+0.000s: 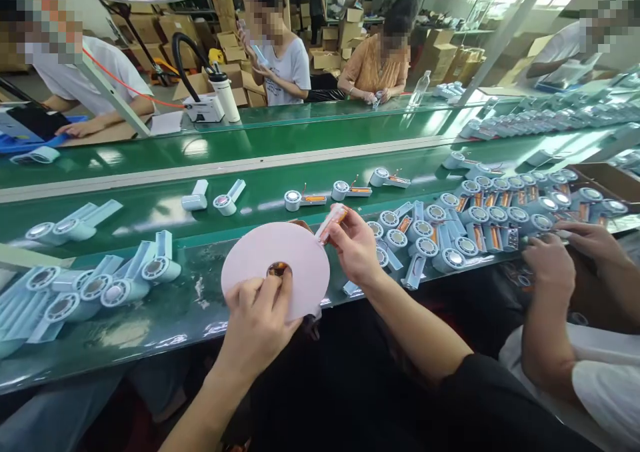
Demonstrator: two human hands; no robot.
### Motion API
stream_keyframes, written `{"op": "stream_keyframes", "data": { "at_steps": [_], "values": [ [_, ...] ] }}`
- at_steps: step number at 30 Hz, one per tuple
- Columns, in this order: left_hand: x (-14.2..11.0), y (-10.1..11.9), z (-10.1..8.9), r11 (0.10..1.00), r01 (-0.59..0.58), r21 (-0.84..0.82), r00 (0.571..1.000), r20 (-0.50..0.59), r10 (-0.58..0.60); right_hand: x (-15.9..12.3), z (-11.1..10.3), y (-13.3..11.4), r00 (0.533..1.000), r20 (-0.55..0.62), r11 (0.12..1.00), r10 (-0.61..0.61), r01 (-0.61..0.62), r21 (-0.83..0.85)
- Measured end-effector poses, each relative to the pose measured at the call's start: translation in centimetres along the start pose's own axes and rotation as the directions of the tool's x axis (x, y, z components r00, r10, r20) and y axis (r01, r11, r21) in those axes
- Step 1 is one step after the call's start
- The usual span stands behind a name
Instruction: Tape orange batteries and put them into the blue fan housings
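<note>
A long green bench (200, 319) runs across the view, with four people along its far side. One open brown box (615, 182) sits at its right end; its contents cannot be made out. One white roll (250, 252) is at the near edge, the left hand (260, 312) gripping it with fingers at the centre hole. Beyond it, five pale-blue fans (294, 201) lie in a loose row, three showing orange parts; more are heaped on both sides, overlapping too much to count. One small white-and-orange piece (330, 224) is pinched in the right hand's (357, 249) fingertips, beside the roll's upper-right edge.
</note>
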State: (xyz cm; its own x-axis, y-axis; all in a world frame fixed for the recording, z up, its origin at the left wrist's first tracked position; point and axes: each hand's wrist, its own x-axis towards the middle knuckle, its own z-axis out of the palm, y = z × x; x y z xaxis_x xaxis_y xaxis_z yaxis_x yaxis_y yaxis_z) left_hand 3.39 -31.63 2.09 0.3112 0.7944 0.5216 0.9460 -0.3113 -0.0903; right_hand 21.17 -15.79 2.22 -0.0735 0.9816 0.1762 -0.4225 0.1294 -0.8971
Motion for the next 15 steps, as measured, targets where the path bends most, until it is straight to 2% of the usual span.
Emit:
{"op": "stream_keyframes", "data": {
  "at_steps": [2, 4, 5, 6, 8, 9, 11, 13, 15],
  "values": [
    [-0.1, 0.5, -0.3, 0.993, -0.104, -0.060, 0.993, 0.054, 0.108, 2.7, -1.1, -1.2, 0.996, -0.015, 0.996, -0.083, 0.083, -0.013],
    [1.0, 0.5, -0.2, 0.985, -0.128, -0.118, 0.973, 0.177, 0.148, 5.5, -2.2, -2.4, 0.962, -0.144, 0.973, -0.230, 0.232, -0.002],
    [2.0, 0.1, 0.1, 0.985, -0.098, -0.142, 0.956, 0.263, 0.133, 6.6, -2.5, -2.8, 0.938, -0.193, 0.957, -0.288, 0.291, -0.014],
    [3.2, -0.8, 0.5, 0.987, -0.036, -0.156, 0.930, 0.357, 0.090, 7.3, -2.8, -3.0, 0.930, -0.194, 0.950, -0.311, 0.309, -0.041],
    [5.5, -3.7, 1.5, 0.971, 0.110, -0.212, 0.853, 0.522, 0.017, 7.2, -3.2, -3.0, 0.949, -0.125, 0.956, -0.291, 0.282, -0.083],
    [6.2, -5.7, 1.9, 0.955, 0.197, -0.223, 0.821, 0.570, -0.037, 6.6, -3.5, -3.0, 0.960, -0.078, 0.960, -0.269, 0.261, -0.100],
    [6.3, -9.8, 2.4, 0.911, 0.395, -0.121, 0.774, 0.577, -0.259, 4.8, -4.7, -3.3, 0.970, -0.014, 0.962, -0.241, 0.237, -0.136],
    [4.7, -13.6, 2.4, 0.817, 0.570, 0.087, 0.694, 0.481, -0.535, 2.9, -6.8, -4.0, 0.973, 0.007, 0.953, -0.230, 0.227, -0.202],
    [2.3, -16.5, 2.2, 0.708, 0.651, 0.276, 0.598, 0.388, -0.701, 1.5, -9.2, -4.7, 0.974, -0.017, 0.934, -0.224, 0.210, -0.288]
  ]
}}
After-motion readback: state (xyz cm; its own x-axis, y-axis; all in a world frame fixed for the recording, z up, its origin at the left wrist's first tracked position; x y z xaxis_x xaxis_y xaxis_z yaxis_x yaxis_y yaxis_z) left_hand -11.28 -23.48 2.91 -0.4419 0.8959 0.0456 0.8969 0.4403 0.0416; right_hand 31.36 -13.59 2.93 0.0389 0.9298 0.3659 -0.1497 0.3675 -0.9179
